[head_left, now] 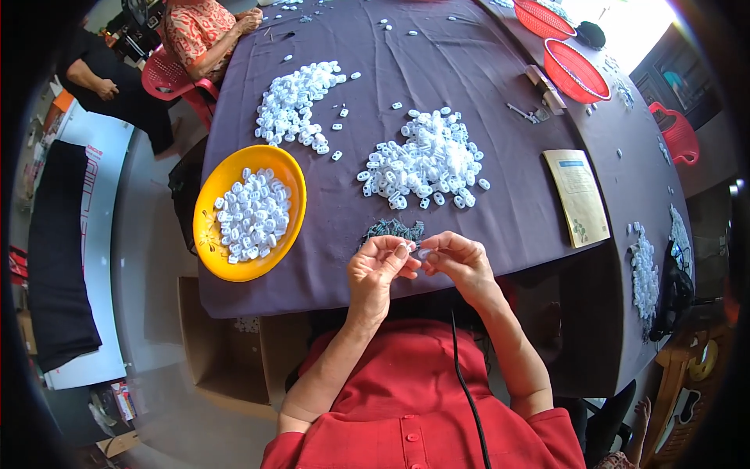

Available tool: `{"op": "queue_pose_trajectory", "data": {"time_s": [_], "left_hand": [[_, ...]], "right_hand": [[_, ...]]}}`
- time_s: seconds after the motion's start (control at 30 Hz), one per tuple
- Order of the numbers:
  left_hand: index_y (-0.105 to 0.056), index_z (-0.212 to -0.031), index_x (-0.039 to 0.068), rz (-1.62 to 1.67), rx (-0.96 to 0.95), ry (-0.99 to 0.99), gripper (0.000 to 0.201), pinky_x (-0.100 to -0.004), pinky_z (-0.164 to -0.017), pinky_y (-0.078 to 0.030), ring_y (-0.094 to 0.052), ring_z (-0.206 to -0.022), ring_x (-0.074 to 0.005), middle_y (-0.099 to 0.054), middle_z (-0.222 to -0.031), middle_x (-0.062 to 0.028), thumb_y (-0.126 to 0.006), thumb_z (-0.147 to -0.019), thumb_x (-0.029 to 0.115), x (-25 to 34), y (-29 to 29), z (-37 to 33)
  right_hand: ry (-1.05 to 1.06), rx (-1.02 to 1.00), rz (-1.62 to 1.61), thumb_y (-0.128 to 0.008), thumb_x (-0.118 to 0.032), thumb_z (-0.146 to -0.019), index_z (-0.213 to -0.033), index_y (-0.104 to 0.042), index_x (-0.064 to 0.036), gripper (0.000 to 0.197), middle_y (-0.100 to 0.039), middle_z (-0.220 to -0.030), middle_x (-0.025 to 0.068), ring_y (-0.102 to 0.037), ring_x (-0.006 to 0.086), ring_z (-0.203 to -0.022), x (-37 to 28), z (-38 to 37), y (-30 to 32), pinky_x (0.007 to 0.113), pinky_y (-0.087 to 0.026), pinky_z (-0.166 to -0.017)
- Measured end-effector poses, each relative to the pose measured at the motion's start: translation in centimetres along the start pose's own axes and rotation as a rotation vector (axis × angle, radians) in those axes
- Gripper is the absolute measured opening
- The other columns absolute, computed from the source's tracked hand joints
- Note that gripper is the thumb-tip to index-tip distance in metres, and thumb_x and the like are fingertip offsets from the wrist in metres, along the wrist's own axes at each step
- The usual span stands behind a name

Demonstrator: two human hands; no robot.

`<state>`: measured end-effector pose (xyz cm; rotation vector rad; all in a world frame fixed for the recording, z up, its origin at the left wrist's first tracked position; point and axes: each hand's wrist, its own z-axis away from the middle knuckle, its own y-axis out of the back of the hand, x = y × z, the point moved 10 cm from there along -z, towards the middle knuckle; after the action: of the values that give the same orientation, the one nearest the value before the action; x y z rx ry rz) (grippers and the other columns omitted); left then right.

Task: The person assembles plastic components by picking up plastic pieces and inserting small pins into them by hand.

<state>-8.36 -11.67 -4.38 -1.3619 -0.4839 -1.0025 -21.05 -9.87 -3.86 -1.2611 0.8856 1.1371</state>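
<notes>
My left hand (373,273) and my right hand (462,266) meet near the table's front edge, fingertips almost touching. Between my right thumb and fingers is a small white oval plastic piece (424,254). The left fingers are pinched together on a small whitish bit, mostly hidden by the fingertips. Just beyond my hands lies a little heap of dark grey-green small parts (393,227). Past it spreads a pile of white oval plastic pieces with two holes (426,160). A second white pile (291,105) is farther off to the left.
At the left table edge stands a yellow bowl (205,238) holding white pieces. A brown booklet (576,195) lies to the right, with red baskets (576,72) beyond. Another person (199,35) sits at the far left. An open cardboard box (226,352) is below the table.
</notes>
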Motion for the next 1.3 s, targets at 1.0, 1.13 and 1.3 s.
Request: {"op": "queue_pose_trajectory", "data": {"time_s": [1.0,1.13,1.3], "left_hand": [[-0.056,-0.089,0.002,-0.180,0.008,0.010,0.008,-0.0224,-0.053,-0.048,-0.057,-0.058,-0.0108,-0.061,-0.076,-0.0057,-0.059,-0.083,0.006,-1.6,0.0,0.4],[-0.056,-0.089,0.002,-0.251,0.016,-0.012,0.009,-0.0215,-0.053,-0.047,-0.057,-0.058,-0.0096,-0.061,-0.075,-0.0049,-0.059,-0.083,0.007,-1.3,-0.3,0.6],[-0.057,-0.090,0.002,-0.361,0.035,-0.032,0.010,-0.0199,-0.051,-0.045,-0.055,-0.057,-0.0077,-0.060,-0.075,-0.0025,-0.060,-0.083,0.008,-0.9,-0.3,0.7]], "right_hand": [[0.083,0.130,-0.139,-0.055,0.001,-0.083,-0.093,-0.061,-0.0002,0.012,-0.058,-0.085,0.0014,-0.056,0.0088,-0.073,-0.7,0.3,0.7,0.022,-0.047,-0.068],[0.170,0.114,-0.042,-0.054,0.003,-0.084,-0.097,-0.062,0.0001,0.016,-0.056,-0.083,0.0016,-0.056,0.0088,-0.073,-1.3,0.4,0.5,0.022,-0.047,-0.067],[0.236,0.087,0.052,-0.053,0.005,-0.083,-0.099,-0.063,-0.0002,0.020,-0.055,-0.083,0.0034,-0.055,0.0094,-0.074,-1.9,0.5,0.2,0.022,-0.047,-0.068]]}}
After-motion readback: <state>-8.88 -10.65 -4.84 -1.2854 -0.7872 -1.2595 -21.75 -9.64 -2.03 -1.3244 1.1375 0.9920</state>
